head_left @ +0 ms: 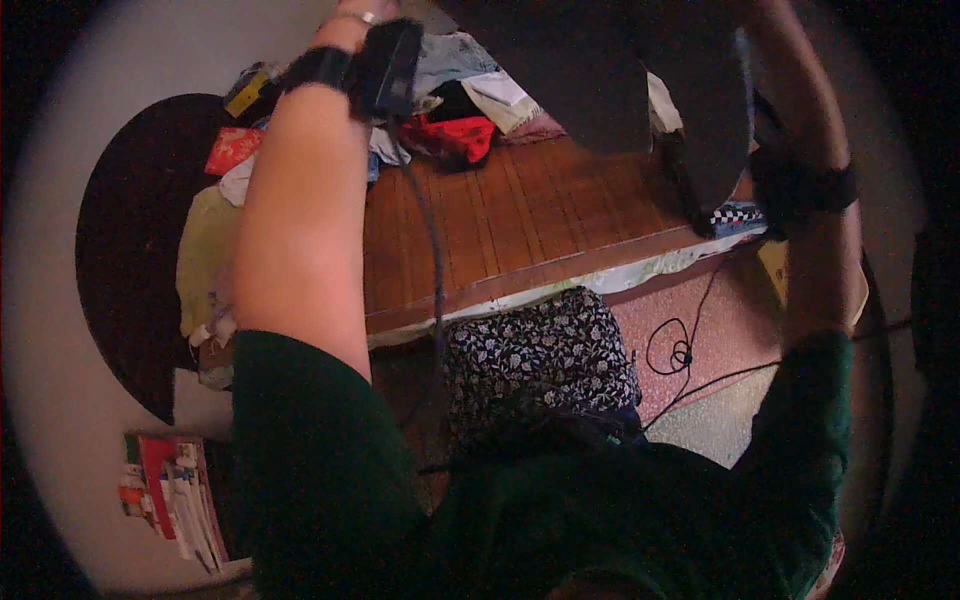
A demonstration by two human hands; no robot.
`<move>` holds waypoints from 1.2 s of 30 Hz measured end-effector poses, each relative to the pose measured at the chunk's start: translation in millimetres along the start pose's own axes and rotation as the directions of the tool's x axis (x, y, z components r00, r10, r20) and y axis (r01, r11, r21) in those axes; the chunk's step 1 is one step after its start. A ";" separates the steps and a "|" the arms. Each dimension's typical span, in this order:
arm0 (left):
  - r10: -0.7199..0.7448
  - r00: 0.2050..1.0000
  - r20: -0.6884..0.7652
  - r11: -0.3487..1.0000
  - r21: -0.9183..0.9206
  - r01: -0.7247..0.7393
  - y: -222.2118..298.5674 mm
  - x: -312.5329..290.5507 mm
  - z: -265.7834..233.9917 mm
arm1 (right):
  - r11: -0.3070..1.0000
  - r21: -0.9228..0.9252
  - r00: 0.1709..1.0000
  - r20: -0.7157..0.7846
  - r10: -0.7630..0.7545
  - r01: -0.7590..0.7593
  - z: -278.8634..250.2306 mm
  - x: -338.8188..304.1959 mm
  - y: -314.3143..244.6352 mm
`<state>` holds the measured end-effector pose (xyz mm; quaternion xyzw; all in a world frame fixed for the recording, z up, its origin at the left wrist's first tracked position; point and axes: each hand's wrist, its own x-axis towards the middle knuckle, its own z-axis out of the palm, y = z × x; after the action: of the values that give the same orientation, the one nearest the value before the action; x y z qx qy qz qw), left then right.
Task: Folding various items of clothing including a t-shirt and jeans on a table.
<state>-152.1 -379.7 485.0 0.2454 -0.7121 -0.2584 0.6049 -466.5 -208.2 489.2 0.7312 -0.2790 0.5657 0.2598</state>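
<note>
Both of my arms reach up and out past the top edge, so neither hand's fingers can be seen. My left forearm [305, 210] wears a black strap with a black box-shaped device [388, 70] and, at the wrist, a thin bracelet [362, 17]. A similar black strap [815, 188] sits on my right forearm [815, 110]. Between the arms a large dark grey cloth [580, 75] hangs down in two long parts, perhaps trouser legs. Its top is cut off, and what holds it is out of view.
Beyond me is a wooden slatted surface [500, 220] with heaped clothes, among them a red cloth [450, 137]. A dark rounded panel [130, 240] stands at left, above stacked books [180, 495]. A black cable [685, 375] lies coiled on the floor at right.
</note>
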 end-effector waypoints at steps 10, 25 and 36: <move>-0.776 0.441 -0.451 0.622 -0.433 0.652 -199.7 -362.0 -209.8 | 0.559 0.661 0.711 0.682 -0.170 -0.500 208.0 -260.1 -184.4; -0.866 0.352 -0.355 0.401 -0.073 0.913 -182.1 -514.1 -103.3 | 0.686 -0.367 0.356 0.648 0.673 -0.629 97.2 -500.6 14.3; -0.896 0.218 -0.387 0.285 -0.123 0.951 -207.1 -524.1 -102.0 | 0.667 -0.738 0.029 0.668 0.743 -0.102 135.7 -486.3 -3.3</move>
<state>33.9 -194.5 -24.0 0.7066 -0.3077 -0.4622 0.4386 -470.9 -244.7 -14.3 0.6855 -0.7250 -0.0658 0.0107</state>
